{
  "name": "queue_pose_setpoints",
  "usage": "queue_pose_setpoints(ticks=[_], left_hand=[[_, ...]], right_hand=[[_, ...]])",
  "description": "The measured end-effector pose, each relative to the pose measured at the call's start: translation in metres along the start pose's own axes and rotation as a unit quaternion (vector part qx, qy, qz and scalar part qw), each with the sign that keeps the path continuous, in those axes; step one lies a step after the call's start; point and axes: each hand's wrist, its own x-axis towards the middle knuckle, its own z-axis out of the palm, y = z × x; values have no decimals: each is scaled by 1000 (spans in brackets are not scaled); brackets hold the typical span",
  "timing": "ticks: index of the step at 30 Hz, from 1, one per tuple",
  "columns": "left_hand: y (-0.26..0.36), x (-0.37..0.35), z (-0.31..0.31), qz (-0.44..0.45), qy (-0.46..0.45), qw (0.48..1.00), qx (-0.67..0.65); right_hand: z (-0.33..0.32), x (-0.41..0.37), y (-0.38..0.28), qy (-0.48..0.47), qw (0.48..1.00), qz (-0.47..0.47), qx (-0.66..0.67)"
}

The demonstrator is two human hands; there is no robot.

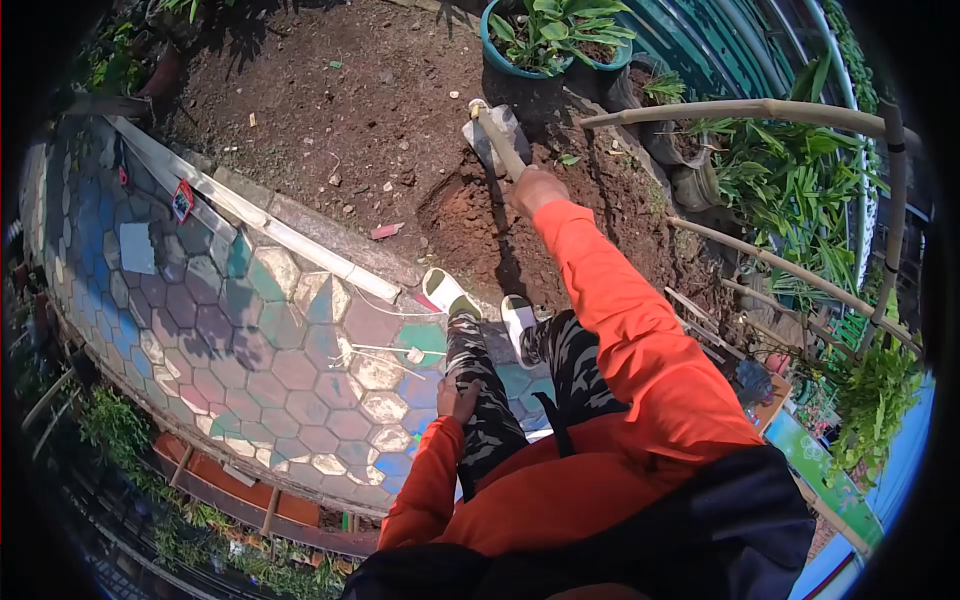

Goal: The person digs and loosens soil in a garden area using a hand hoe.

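My right hand (537, 192) is closed around the wooden handle of a hoe (501, 146). The hoe's pale, worn metal blade (512, 128) is at the far end of the handle, over the brown soil (380, 120). A shallow dug hollow (462, 225) of loose reddish earth lies just below it. My left hand (458, 398) rests on my leg in camouflage trousers (476, 350), holding no tool; its fingers are partly hard to make out but seem to lie flat. My feet in light shoes (519, 322) stand at the soil's edge.
Painted hexagonal paving (300, 345) spreads at left, bordered by a long white strip (300, 252). Potted plants in a teal pot (505, 52) stand beyond the hoe. Bamboo poles (740, 112) and leafy plants (800, 190) line the right. A pinkish fragment (386, 231) lies on the soil.
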Motion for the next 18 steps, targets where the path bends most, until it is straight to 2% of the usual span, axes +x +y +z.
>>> queue_pose_setpoints(ticks=[6, 9, 11, 13, 15, 17, 18], left_hand=[[25, 21, 3, 38, 56, 998, -7], [36, 37, 2, 44, 79, 996, -15], [44, 49, 6, 41, 129, 988, -80], [61, 60, 11, 33, 156, 983, -90], [87, 64, 13, 19, 189, 976, -106], [121, 68, 16, -2, 179, 981, -72], [125, 72, 29, 24, 223, 973, -48]], right_hand=[[2, 3, -3, 31, 999, 35, 23], [-14, 10, 12, 8, 1000, 22, -3], [-11, 33, 29, 24, 999, -15, -29], [-8, 58, 48, -46, 997, -10, -61], [-20, 50, 70, -87, 994, -53, -32], [-20, 47, 95, -102, 993, -52, 11], [-11, 59, 110, -86, 993, -77, -7]])
